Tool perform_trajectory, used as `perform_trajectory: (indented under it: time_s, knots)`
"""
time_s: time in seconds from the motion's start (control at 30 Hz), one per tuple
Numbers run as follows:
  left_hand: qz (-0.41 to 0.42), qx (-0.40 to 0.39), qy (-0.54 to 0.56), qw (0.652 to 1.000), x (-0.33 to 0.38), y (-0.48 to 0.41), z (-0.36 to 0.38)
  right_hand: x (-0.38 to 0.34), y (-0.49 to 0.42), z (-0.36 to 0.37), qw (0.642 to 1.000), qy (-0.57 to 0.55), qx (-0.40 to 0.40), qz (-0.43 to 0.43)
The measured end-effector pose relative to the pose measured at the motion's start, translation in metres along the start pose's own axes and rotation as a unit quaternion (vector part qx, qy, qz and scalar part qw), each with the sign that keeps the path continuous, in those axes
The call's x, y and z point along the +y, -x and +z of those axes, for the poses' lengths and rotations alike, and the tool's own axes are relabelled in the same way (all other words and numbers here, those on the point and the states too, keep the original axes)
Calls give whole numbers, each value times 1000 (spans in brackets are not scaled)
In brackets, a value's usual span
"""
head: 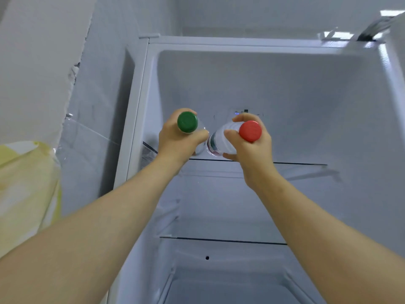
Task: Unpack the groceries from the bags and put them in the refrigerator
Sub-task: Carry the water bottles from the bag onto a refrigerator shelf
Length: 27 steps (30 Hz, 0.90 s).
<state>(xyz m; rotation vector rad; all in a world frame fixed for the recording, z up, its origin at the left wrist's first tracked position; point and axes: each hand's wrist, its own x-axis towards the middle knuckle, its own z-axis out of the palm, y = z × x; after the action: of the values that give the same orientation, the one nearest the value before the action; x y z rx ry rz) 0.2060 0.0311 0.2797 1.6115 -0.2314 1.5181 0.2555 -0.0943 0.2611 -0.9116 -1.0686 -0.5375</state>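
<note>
Both arms reach into the open white refrigerator (285, 84). My left hand (177, 139) grips a clear bottle with a green cap (187, 122); most of its body is hidden behind the fingers. My right hand (249, 150) grips a clear bottle with a red cap (250, 131), its labelled body (215, 142) pointing away from me. The two bottles are side by side, caps toward me, just above the front edge of the top glass shelf (302, 164). Whether they rest on the shelf I cannot tell.
A second glass shelf (230, 240) lies lower down, with a white drawer space (230, 288) beneath it. The open door's clear bin (87, 137) is at the left. A pale yellow bag or cloth (24, 189) hangs at the far left.
</note>
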Motion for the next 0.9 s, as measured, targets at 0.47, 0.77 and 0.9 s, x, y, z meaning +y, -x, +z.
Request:
perform_trajectory:
  time_s: [0.47,0.77,0.9]
  knots:
    - [15,-97,-135,986,-25,-25,-1,44,-42,0,991,112,-77,12]
    - [-8,-106,-219,970,-46,-44,-3,73,-58,6,978,171,-113,49]
    - [-55,-120,-208,969,-55,-46,1,78,-65,5,967,198,-134,86]
